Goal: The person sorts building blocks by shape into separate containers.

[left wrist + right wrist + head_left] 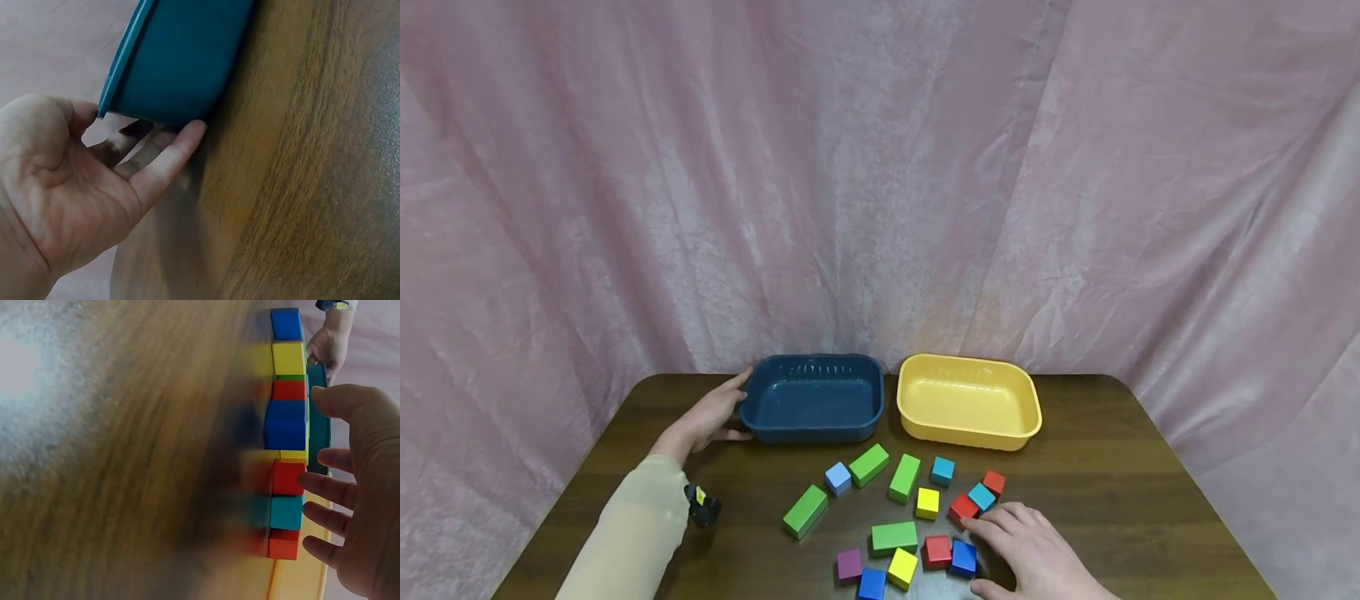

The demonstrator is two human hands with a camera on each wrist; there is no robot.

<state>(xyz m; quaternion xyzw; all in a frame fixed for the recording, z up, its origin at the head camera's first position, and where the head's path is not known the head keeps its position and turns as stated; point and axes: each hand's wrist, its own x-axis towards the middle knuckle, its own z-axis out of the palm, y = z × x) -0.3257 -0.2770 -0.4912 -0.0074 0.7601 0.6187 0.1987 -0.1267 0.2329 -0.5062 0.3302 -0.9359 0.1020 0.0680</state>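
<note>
At the left end of a dark blue tray (820,435), my left hand (711,417) touches its side with extended fingers. The left wrist view shows the thumb at the tray's rim (119,69) and another fingertip low on its end wall. My right hand (1037,550) is spread low at the right side of the scattered blocks. Its fingertips are close to a red block (964,510) and a teal block (981,497), with another red block (994,482) just beyond. A dark blue block (963,558) lies left of the right thumb. Nothing is gripped in the right hand.
A yellow tray (970,435) stands right of the blue one. Several green blocks (893,538), yellow blocks (928,503), a purple block (849,566) and a light blue block (838,478) lie on the wooden table (1120,467). A pink curtain (880,183) hangs behind.
</note>
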